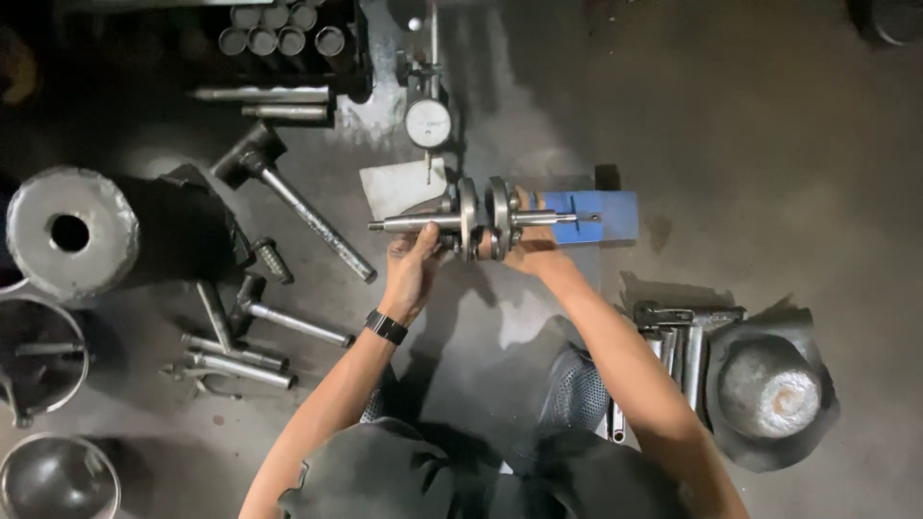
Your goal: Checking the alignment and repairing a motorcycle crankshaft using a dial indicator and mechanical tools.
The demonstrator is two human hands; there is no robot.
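At frame centre, the steel crankshaft with twin round flywheels lies horizontal before the blue block stand. The left hand fingers curl onto its left shaft; the right hand fingers wrap the right flywheel, below the round dial gauge

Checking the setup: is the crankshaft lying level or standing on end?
Level: the crankshaft lies horizontal, held by left hand and right hand.
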